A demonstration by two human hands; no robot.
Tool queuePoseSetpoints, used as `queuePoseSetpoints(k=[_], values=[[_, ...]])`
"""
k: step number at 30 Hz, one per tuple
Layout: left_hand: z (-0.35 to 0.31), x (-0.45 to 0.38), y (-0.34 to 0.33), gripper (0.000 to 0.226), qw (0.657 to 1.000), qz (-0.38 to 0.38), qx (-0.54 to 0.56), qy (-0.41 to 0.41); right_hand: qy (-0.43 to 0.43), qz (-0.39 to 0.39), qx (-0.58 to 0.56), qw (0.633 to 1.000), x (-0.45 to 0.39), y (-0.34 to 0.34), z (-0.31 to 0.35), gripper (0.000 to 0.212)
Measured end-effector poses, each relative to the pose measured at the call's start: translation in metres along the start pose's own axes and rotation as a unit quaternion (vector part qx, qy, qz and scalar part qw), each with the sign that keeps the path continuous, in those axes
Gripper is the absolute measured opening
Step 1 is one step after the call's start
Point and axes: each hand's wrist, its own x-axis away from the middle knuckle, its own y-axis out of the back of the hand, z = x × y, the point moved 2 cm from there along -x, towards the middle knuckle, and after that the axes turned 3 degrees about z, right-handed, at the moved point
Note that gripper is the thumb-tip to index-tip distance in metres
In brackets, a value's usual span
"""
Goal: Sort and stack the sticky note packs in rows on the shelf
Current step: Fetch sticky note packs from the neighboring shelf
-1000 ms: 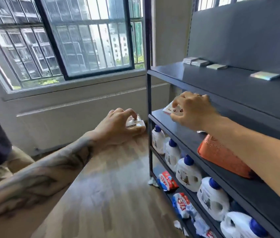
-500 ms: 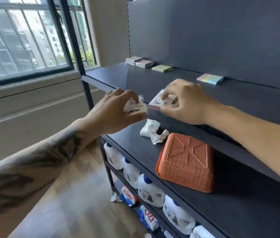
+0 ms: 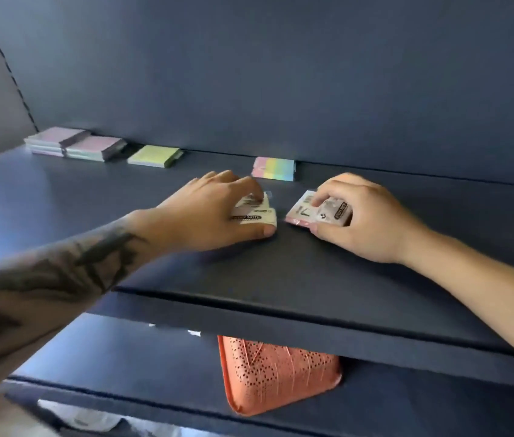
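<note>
Left hand (image 3: 214, 212) grasps white pack (image 3: 254, 212), right hand (image 3: 359, 216) grasps pink pack (image 3: 304, 212); both packs sit mid-shelf (image 3: 281, 272), close together, in front of rainbow pack (image 3: 274, 168).

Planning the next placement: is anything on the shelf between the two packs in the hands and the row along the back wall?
Nothing visible. Bare shelf lies between both held packs and the back row.

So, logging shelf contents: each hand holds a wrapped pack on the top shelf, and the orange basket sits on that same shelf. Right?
Not quite. The head view shows the orange basket on the shelf below. The left hand and right hand do each hold a pack on the top shelf.
</note>
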Motion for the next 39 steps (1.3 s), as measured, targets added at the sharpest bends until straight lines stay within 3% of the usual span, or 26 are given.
queuePoseSetpoints(k=[6,10,15,20,26,31,35,39], values=[[0.025,-0.035,-0.003,0.075,0.993,0.081,0.023,-0.084,-0.065,0.018,0.026,0.997,-0.005,-0.009,0.005,0.045],[0.044,-0.036,-0.002,0.081,0.984,0.066,0.091,-0.136,-0.031,0.006,0.043,0.999,-0.033,-0.008,0.032,0.033],[0.069,-0.027,-0.002,0.059,0.975,0.021,0.172,-0.141,0.035,0.049,0.005,0.998,-0.061,-0.03,0.054,0.039],[0.067,-0.034,0.001,0.042,0.951,0.021,0.284,-0.124,0.068,-0.025,-0.058,0.996,-0.058,-0.037,0.054,0.022],[0.069,-0.038,0.003,0.081,0.921,0.013,0.383,-0.076,0.012,-0.096,-0.153,0.983,-0.062,-0.029,0.043,0.021],[0.063,-0.036,0.004,0.046,0.89,0.003,0.45,-0.079,-0.029,-0.101,-0.233,0.967,-0.059,-0.028,0.045,0.021],[0.062,-0.037,0.002,0.063,0.883,0.004,0.468,-0.041,-0.038,-0.118,-0.171,0.977,-0.056,-0.032,0.038,0.027],[0.059,-0.037,0.003,0.049,0.86,0.011,0.51,-0.026,0.046,-0.091,-0.021,0.995,-0.053,-0.035,0.049,0.055]])
